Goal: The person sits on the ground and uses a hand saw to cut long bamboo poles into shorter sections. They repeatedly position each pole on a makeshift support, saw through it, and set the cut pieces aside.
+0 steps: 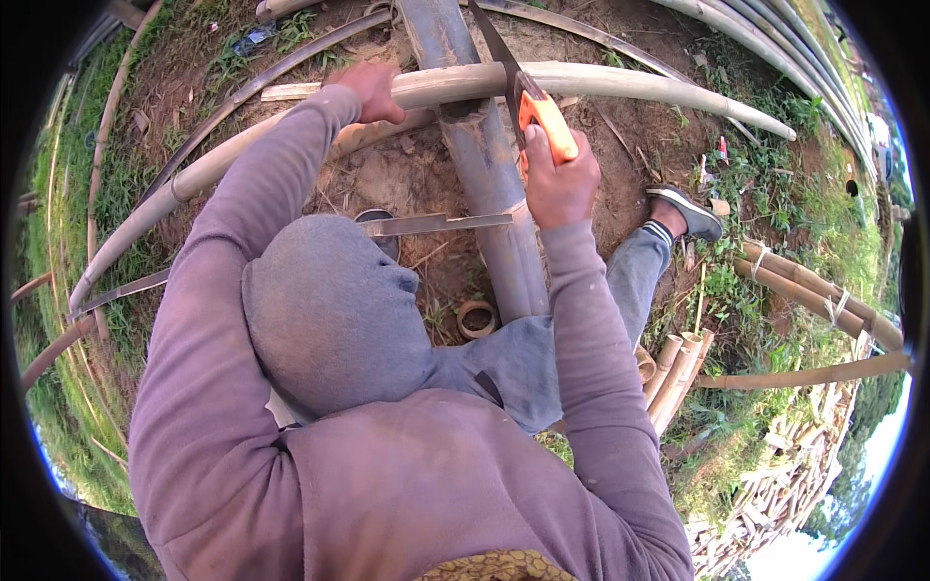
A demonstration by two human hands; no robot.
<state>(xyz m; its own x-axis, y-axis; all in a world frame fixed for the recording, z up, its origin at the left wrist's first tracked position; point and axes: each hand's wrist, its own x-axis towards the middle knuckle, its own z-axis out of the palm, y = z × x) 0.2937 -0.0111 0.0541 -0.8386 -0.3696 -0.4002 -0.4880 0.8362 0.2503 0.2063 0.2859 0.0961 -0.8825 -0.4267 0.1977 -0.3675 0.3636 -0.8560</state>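
Note:
A long pale bamboo pole (446,85) lies crosswise over a thick grey post (494,174). My left hand (371,90) is closed round the pole, left of the post. In my right hand (560,174) is a hand saw by its orange handle (547,126). The saw's blade (494,44) stands across the pole, just right of where it rests on the post. Whether the teeth have cut into the bamboo cannot be made out. Nearer to me, a machete-like flat blade (441,224) lies against the post, beside my bent knee.
A short bamboo ring (477,319) lies on the soil by the post. Several cut bamboo pieces (673,373) stand right of my leg, near tied bamboo poles (809,290). Wood scraps (775,494) are heaped at the lower right. More long poles (775,48) lie at the far right.

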